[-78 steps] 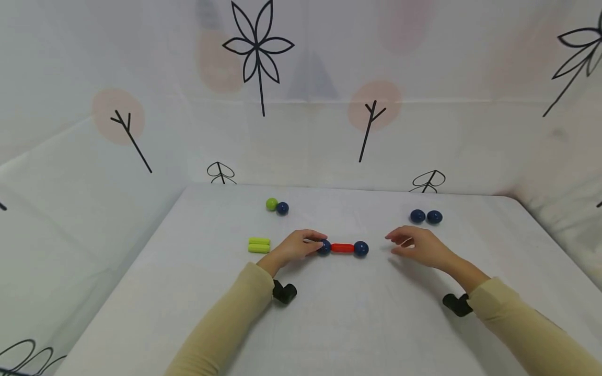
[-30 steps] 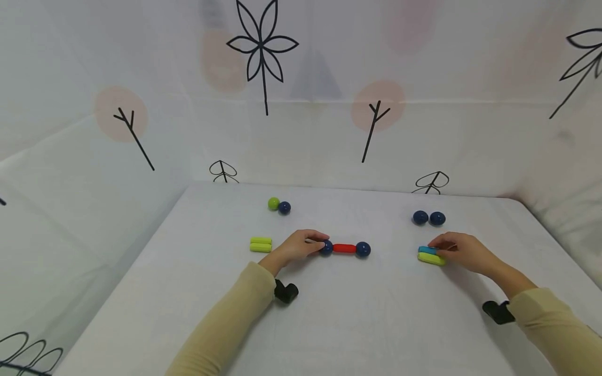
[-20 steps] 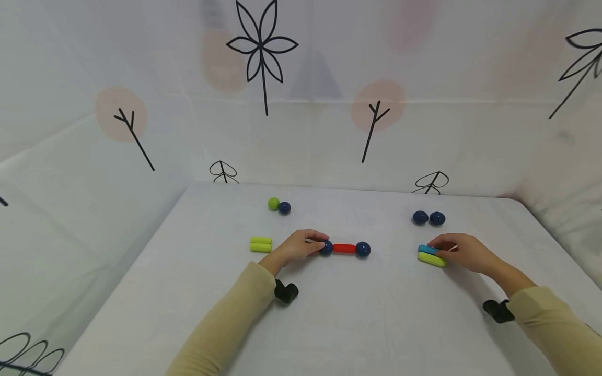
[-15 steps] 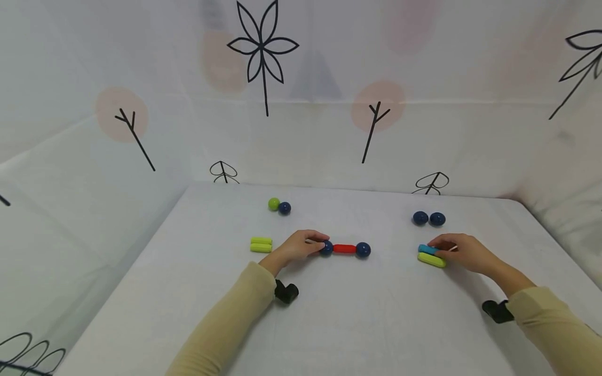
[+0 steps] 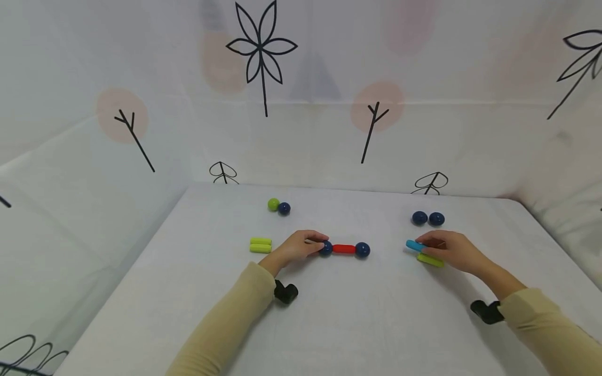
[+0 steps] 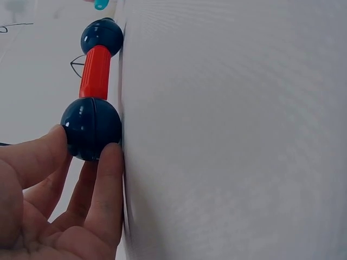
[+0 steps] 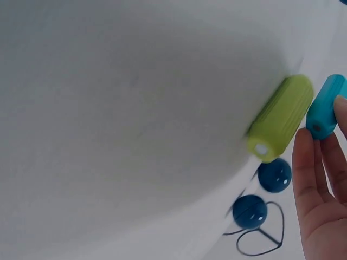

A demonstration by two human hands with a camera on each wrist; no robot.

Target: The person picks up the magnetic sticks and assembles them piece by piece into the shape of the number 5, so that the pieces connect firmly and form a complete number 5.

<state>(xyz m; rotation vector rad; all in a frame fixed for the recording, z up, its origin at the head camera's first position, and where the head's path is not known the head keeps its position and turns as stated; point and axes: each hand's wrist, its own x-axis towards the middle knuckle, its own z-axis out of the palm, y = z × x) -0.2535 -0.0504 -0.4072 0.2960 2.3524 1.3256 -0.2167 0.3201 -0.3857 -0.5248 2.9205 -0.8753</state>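
- Change: within the last half second the blue stick [image 5: 414,245] has come up from beside the green stick [image 5: 431,260] and shifted toward the left grip [image 5: 297,246]. The two sticks now appear separated, so the blue one can be judged picked out for use.
- Right grip [image 5: 453,251]: nearly closed, thumb and fingertips pinching the blue stick, whose free end points out past the fingertips, toward the left grip.
- Green stick: on the counter [image 5: 357,313], just below the right grip.
- Left grip: unchanged, partly closed, thumb and fingers around one navy ball [image 6: 92,130]; the red stick [image 5: 344,249] and second ball [image 5: 362,249] extend from it toward the right grip.
- Two loose balls [image 5: 419,218]: beyond the right grip.
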